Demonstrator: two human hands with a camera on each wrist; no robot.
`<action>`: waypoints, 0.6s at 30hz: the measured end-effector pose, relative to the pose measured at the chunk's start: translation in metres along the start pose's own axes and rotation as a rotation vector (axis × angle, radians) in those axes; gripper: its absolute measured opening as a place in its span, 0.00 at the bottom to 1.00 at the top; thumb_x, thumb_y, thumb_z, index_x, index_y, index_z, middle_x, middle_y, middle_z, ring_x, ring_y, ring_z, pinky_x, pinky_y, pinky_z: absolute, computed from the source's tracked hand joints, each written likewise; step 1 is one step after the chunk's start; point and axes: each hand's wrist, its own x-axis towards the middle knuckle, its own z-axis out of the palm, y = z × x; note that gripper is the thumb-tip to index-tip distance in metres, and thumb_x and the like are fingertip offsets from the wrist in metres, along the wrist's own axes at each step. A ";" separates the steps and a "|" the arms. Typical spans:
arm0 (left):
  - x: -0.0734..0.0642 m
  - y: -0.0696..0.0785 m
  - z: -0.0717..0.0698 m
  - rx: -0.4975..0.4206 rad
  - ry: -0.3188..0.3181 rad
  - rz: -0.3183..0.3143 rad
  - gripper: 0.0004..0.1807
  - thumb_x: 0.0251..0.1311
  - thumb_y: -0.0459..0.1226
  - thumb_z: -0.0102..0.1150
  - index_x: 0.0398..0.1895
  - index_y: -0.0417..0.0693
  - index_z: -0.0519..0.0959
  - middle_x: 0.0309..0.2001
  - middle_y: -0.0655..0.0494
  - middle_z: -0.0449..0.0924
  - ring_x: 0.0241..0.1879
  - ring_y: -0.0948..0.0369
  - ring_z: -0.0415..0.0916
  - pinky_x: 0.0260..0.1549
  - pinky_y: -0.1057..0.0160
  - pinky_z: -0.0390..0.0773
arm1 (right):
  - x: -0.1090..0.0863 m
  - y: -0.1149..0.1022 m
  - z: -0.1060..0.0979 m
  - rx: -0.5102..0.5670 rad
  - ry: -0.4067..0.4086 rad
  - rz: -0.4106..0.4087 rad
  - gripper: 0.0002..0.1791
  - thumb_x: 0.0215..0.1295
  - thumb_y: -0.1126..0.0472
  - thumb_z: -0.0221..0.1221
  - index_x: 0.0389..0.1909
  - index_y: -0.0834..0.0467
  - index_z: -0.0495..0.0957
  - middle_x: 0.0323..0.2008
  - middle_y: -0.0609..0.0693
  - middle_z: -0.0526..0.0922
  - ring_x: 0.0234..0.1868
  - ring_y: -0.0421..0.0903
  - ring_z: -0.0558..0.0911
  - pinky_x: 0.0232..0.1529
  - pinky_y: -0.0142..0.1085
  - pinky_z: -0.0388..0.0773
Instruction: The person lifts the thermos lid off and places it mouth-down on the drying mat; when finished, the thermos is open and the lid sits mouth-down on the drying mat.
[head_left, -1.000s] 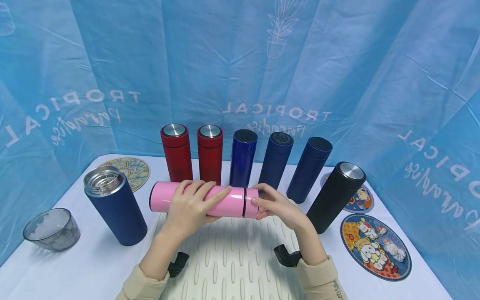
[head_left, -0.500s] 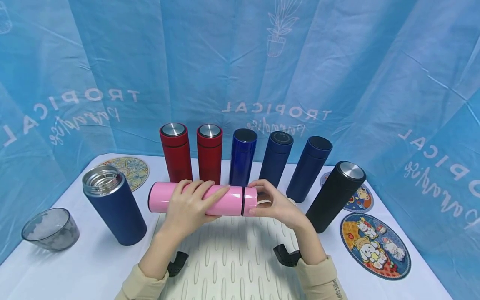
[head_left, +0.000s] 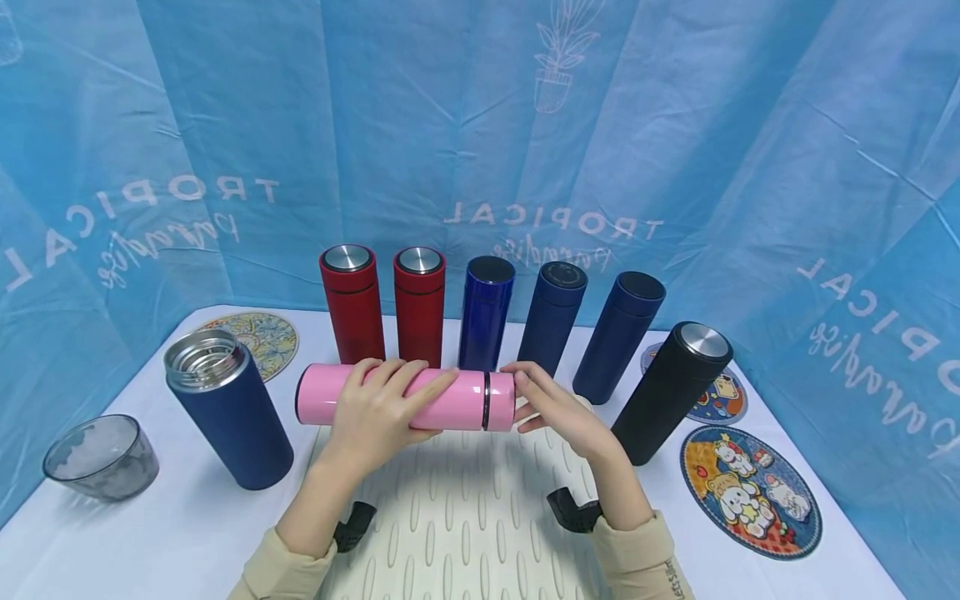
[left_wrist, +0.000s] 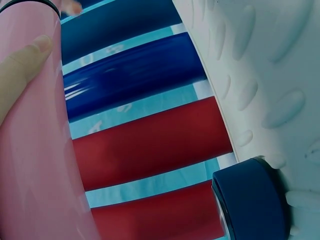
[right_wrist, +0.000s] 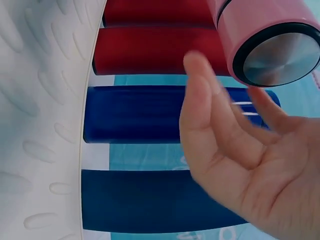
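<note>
A pink thermos flask (head_left: 465, 404) lies level above the white ridged mat, its capped end pointing right. My left hand (head_left: 378, 412) grips its body, with the thumb showing along the pink side in the left wrist view. At the cap (head_left: 501, 402), my right hand (head_left: 558, 412) has its fingers loosely bent beside the cap's end. In the right wrist view those fingers (right_wrist: 200, 100) are slightly blurred and stand off the cap's silver top (right_wrist: 282, 60), not wrapped round it. The cap sits on the flask, a dark ring at the joint.
Behind stand two red flasks (head_left: 352, 317), several blue ones (head_left: 486, 321) and a black one (head_left: 671, 396). At left are an uncapped navy flask (head_left: 232, 417) and a grey glass bowl (head_left: 105, 458). A dark blue lid (left_wrist: 252, 200) rests on the mat (head_left: 465, 517). Round patterned coasters (head_left: 750, 492) lie about.
The pink flask has shifted slightly left in my left hand. My right fingers have gone from holding the cap to standing loosely beside its end.
</note>
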 end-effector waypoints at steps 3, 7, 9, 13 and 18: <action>0.000 0.000 0.000 0.002 -0.003 0.003 0.43 0.23 0.54 0.77 0.53 0.63 0.75 0.40 0.49 0.80 0.37 0.50 0.77 0.37 0.49 0.75 | 0.000 -0.001 0.000 -0.007 0.002 0.046 0.32 0.67 0.41 0.46 0.61 0.59 0.59 0.47 0.59 0.75 0.39 0.51 0.81 0.41 0.40 0.79; 0.000 0.000 -0.001 0.003 -0.001 0.008 0.43 0.23 0.54 0.77 0.53 0.63 0.75 0.40 0.49 0.80 0.37 0.50 0.77 0.37 0.49 0.75 | 0.000 0.000 0.001 0.004 -0.011 0.038 0.30 0.64 0.46 0.53 0.61 0.57 0.59 0.45 0.58 0.77 0.40 0.50 0.79 0.41 0.43 0.79; 0.000 0.000 -0.001 0.003 0.002 0.011 0.42 0.23 0.54 0.77 0.53 0.63 0.75 0.40 0.49 0.80 0.37 0.50 0.77 0.37 0.49 0.75 | 0.000 0.000 0.001 0.013 -0.014 0.017 0.31 0.62 0.48 0.56 0.61 0.57 0.59 0.48 0.59 0.75 0.42 0.50 0.78 0.41 0.43 0.78; 0.000 0.000 -0.001 0.001 0.013 0.013 0.42 0.23 0.54 0.77 0.53 0.62 0.75 0.39 0.49 0.80 0.36 0.50 0.77 0.36 0.49 0.75 | -0.001 0.001 0.002 0.018 -0.016 -0.038 0.33 0.59 0.53 0.59 0.62 0.55 0.57 0.52 0.59 0.70 0.47 0.52 0.75 0.43 0.42 0.77; 0.001 -0.001 -0.001 0.000 0.023 0.010 0.42 0.23 0.53 0.77 0.53 0.62 0.75 0.39 0.48 0.80 0.36 0.49 0.77 0.36 0.49 0.75 | 0.000 0.001 0.003 0.005 -0.009 -0.114 0.35 0.54 0.58 0.64 0.60 0.54 0.58 0.54 0.57 0.67 0.53 0.54 0.70 0.48 0.42 0.75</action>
